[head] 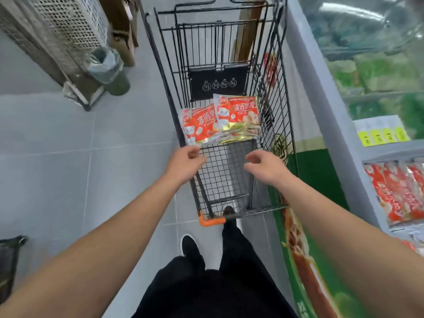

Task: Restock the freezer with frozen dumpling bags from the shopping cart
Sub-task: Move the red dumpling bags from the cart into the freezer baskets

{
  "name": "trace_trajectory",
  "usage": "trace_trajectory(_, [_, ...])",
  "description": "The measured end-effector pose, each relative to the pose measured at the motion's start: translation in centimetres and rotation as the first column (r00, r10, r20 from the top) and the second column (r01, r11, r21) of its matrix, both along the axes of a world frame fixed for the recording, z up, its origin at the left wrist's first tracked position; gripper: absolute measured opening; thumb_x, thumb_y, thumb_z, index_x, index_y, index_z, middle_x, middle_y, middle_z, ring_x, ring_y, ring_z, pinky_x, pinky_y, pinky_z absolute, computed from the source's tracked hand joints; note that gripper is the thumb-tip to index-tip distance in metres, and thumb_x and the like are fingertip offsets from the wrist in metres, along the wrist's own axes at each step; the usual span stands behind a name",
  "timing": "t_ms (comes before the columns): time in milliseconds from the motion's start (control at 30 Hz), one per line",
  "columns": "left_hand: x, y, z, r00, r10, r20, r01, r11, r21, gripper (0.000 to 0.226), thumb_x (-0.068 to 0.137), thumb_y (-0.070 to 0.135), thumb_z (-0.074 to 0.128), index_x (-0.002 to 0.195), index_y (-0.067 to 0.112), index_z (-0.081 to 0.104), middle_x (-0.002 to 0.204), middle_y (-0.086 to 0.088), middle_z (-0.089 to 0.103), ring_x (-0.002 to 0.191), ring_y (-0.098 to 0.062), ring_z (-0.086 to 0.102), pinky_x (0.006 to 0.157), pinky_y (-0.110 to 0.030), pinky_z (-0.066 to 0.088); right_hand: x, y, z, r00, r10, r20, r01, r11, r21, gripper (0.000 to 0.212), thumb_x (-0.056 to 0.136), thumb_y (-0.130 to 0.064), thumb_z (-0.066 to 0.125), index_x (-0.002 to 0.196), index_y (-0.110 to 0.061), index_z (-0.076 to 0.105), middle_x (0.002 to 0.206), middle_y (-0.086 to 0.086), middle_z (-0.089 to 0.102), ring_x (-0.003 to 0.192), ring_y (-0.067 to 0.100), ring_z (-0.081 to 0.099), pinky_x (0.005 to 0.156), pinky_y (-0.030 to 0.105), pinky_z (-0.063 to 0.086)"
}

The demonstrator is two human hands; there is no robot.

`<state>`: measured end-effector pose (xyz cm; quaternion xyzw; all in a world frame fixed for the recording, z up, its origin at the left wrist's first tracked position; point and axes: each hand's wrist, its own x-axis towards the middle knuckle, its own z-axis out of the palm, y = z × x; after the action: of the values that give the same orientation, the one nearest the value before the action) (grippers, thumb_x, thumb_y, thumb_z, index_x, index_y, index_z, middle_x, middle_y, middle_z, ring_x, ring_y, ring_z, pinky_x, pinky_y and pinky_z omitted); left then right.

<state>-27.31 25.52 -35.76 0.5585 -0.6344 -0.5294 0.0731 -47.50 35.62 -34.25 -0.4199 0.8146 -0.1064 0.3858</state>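
A black wire shopping cart (278,92) stands in front of me. Two red and gold dumpling bags lie on its floor: one on the left (199,126) and one overlapping it on the right (238,118). My left hand (187,162) hovers over the cart just below the left bag, fingers loosely curled, holding nothing. My right hand (263,167) hovers beside it over the bare cart floor, also holding nothing. The chest freezer (325,72) runs along the right; more red dumpling bags (397,191) lie inside it at the lower right.
A perforated metal rack (68,31) and a bin with a plastic liner (110,70) stand on the grey tile floor at the left. Yellow price tags (383,136) sit on the freezer. A dark object (9,255) is at the left edge. My feet stand behind the cart.
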Motion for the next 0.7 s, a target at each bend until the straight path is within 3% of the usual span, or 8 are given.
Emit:
trace_trajectory(133, [-1.8, -2.4, -1.7, 0.998, 0.062, 0.001, -0.062, 0.997, 0.043, 0.047, 0.091, 0.025, 0.065, 0.136, 0.013, 0.057, 0.127, 0.000, 0.062, 0.111, -0.013, 0.057, 0.091, -0.026, 0.039, -2.3, -3.8, -1.7, 0.999, 0.032, 0.007, -0.032, 0.999, 0.040, 0.042, 0.095, -0.030, 0.058, 0.134, -0.016, 0.053, 0.133, 0.001, 0.058, 0.121, 0.020, 0.053, 0.099, 0.031, 0.041])
trace_trajectory(300, [-6.6, -6.2, -5.3, 0.989, 0.144, 0.036, -0.147, 0.984, 0.102, 0.047, 0.089, 0.030, 0.066, 0.133, 0.016, 0.058, 0.126, 0.002, 0.063, 0.116, -0.016, 0.058, 0.104, -0.037, 0.046, -7.4, -9.1, -5.6, 0.997, 0.052, 0.053, -0.057, 0.994, 0.097, 0.043, 0.094, -0.032, 0.058, 0.135, -0.017, 0.052, 0.131, 0.001, 0.058, 0.120, 0.021, 0.054, 0.099, 0.031, 0.041])
trace_trajectory(533, [-14.4, -12.9, -12.6, 0.964, 0.235, 0.127, -0.253, 0.955, 0.157, 0.037, 0.087, 0.031, 0.066, 0.121, 0.017, 0.065, 0.114, 0.002, 0.069, 0.103, -0.018, 0.064, 0.096, -0.039, 0.052, -14.7, -17.6, -14.0, 0.996, 0.042, 0.077, -0.051, 0.991, 0.127, 0.049, 0.091, -0.029, 0.057, 0.138, -0.019, 0.049, 0.130, 0.004, 0.058, 0.114, 0.025, 0.056, 0.090, 0.030, 0.044])
trace_trajectory(633, [-17.8, -15.9, -17.1, 0.952, 0.254, 0.170, -0.279, 0.949, 0.144, 0.041, 0.089, 0.028, 0.067, 0.127, 0.013, 0.063, 0.118, -0.002, 0.069, 0.104, -0.020, 0.065, 0.088, -0.033, 0.054, -16.9, -20.0, -18.1, 0.994, 0.011, 0.111, -0.025, 0.992, 0.122, 0.047, 0.093, -0.027, 0.057, 0.138, -0.020, 0.049, 0.136, 0.004, 0.054, 0.106, 0.020, 0.054, 0.084, 0.023, 0.039])
trace_trajectory(700, [-20.1, -17.7, -20.1, 0.942, 0.274, 0.195, -0.302, 0.944, 0.134, 0.039, 0.089, 0.023, 0.066, 0.126, 0.011, 0.063, 0.114, -0.003, 0.070, 0.102, -0.023, 0.066, 0.086, -0.031, 0.055, -17.8, -20.7, -20.5, 0.990, -0.031, 0.141, 0.015, 0.993, 0.116, 0.048, 0.092, -0.027, 0.058, 0.139, -0.019, 0.049, 0.139, 0.003, 0.053, 0.114, 0.020, 0.054, 0.090, 0.023, 0.040])
